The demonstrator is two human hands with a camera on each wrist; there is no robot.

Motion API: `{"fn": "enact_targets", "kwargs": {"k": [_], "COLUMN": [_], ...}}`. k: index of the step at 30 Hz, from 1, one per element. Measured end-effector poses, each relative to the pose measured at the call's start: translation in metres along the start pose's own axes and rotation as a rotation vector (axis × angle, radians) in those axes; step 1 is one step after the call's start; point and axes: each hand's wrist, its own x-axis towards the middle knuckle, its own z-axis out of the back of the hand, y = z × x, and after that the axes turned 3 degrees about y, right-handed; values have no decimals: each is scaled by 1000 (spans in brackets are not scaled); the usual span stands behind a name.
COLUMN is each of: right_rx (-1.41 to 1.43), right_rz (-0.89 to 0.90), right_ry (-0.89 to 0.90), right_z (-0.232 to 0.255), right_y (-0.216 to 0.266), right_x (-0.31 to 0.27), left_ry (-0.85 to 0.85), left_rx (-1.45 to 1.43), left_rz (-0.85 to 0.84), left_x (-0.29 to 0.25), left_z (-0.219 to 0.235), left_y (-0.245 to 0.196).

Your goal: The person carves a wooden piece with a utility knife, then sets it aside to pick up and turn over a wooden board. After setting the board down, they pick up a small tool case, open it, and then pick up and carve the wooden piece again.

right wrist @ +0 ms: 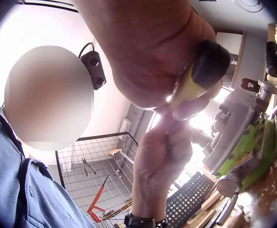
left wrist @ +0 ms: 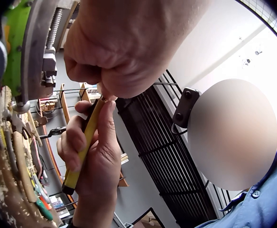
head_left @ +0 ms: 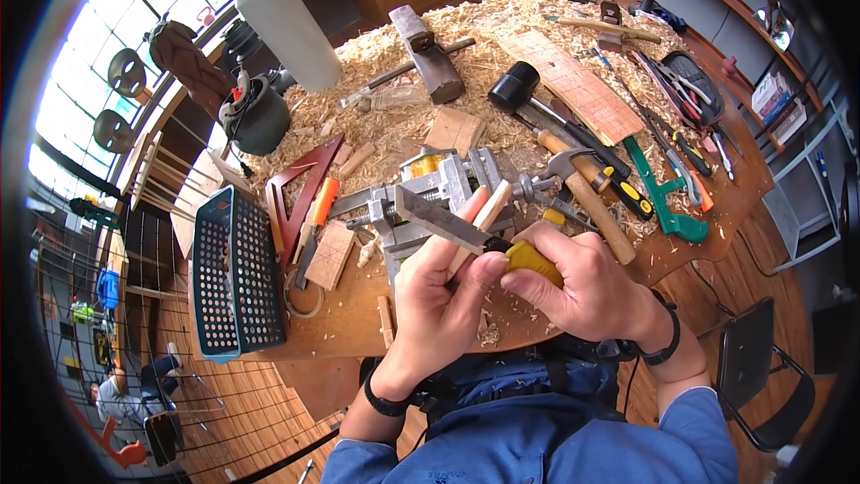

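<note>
In the head view the right hand [head_left: 582, 282] grips the yellow and black handle [head_left: 535, 262] of a tool with a wide flat steel blade [head_left: 439, 220] pointing up and left. The left hand [head_left: 439, 300] holds a thin pale wooden strip [head_left: 484, 220] between thumb and fingers, just beside the blade, and its thumb lies near the base of the blade. In the left wrist view the right hand [left wrist: 98, 156] has its fingers wrapped round the yellow handle [left wrist: 85, 156]. The strip is hidden in both wrist views.
A metal vise [head_left: 430, 206] stands on the bench just beyond the hands. Left of it are an orange-handled tool [head_left: 325, 202], a wooden block [head_left: 330, 254] and a perforated basket [head_left: 235, 273]. Rightward lie a claw hammer [head_left: 596, 206], a black mallet [head_left: 513, 86] and a green-handled saw [head_left: 663, 202]. Shavings cover the back.
</note>
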Motion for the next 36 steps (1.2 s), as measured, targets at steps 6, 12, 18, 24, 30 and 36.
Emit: {"fn": "enact_targets", "kwargs": {"k": [6,12,18,24,30,36], "right_rx": [18,1,34,13,30,15], "right_rz": [20,13,5,-3,8,7], "right_ry": [36,9,0,33,2,-7], "right_z": [1,0,0,2,0,0], "right_y": [-2,1,1,0,1,3], "right_x": [0,0,0,-1,-1,0], "left_ry": [33,31,4,26,37,-21], "left_rx": [-50,-47,-21,-8,19,39], "left_rz": [51,81,22,-10,-27,15], "left_x": [1,-1,1,1,1,1], "left_z": [0,4,1,2,3,-1], "left_y": [-5,-3,-1,0,-1,-4]}}
